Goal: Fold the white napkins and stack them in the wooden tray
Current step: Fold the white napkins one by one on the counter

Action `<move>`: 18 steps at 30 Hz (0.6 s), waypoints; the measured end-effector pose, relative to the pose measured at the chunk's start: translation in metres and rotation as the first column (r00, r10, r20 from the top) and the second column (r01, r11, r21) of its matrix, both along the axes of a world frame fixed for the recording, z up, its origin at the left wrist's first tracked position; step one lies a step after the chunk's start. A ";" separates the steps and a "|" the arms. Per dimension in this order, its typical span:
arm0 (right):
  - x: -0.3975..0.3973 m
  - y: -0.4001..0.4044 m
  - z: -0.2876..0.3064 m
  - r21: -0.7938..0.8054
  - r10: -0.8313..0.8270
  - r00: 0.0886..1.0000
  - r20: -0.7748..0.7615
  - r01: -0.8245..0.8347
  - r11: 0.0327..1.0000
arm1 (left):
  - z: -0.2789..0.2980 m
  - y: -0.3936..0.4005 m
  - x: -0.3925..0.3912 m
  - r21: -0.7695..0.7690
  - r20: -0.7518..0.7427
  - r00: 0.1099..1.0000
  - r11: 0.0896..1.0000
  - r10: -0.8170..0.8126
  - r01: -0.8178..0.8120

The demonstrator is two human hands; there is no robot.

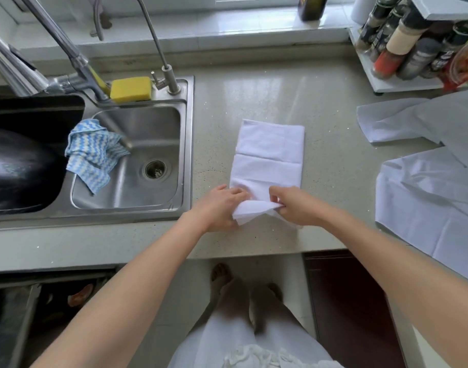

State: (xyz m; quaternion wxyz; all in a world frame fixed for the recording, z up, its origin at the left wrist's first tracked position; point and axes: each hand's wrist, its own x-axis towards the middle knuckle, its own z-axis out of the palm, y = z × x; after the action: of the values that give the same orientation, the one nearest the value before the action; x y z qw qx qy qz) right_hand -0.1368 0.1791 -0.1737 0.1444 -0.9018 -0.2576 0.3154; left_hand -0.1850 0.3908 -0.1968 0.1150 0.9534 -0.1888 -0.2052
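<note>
A blue and white cloth [93,152] hangs in the steel sink [137,160], and a yellow sponge [130,89] sits behind it. On the desk [254,94], the left hand [222,205] pinches the near end of a folded white napkin [270,155]. The napkin's long side points away from the person. The right hand [296,205] pinches the same end too. More white napkins [427,197] lie open at the right. No words on the spice jars [403,43] can be read.

Bright daylight pours in from the far window, glare streaks the countertop [280,96], soft shadows near; wide-angle bending at edges, corners slightly blurred.
</note>
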 end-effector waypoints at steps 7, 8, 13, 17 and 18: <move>0.043 -0.006 0.026 0.039 -0.208 0.963 -0.173 0.218 0.975 | 0.023 0.011 0.032 -0.127 -0.227 0.961 0.973 0.159 -0.191; 0.049 -0.006 0.028 0.079 -0.291 0.946 -0.140 0.304 0.949 | 0.023 0.014 0.037 -0.135 -0.268 0.943 0.962 0.196 -0.238; 0.077 0.000 0.015 0.135 -0.565 0.819 0.097 0.552 0.823 | 0.013 0.018 0.066 -0.239 -0.415 0.806 0.804 0.423 -0.545; 0.097 0.005 -0.009 0.081 -0.571 0.804 0.167 0.566 0.820 | 0.007 0.012 0.085 -0.242 -0.292 0.828 0.801 0.479 -0.548; 0.101 0.005 -0.014 0.078 -0.549 0.818 0.172 0.544 0.835 | 0.007 0.009 0.089 -0.252 -0.269 0.834 0.801 0.482 -0.543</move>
State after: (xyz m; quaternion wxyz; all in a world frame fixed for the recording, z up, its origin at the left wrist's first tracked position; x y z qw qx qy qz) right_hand -0.0358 0.1843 -0.1881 0.2152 -0.9614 -0.0046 0.1714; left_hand -0.0963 0.3996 -0.1897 0.3359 0.9131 0.0585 -0.2236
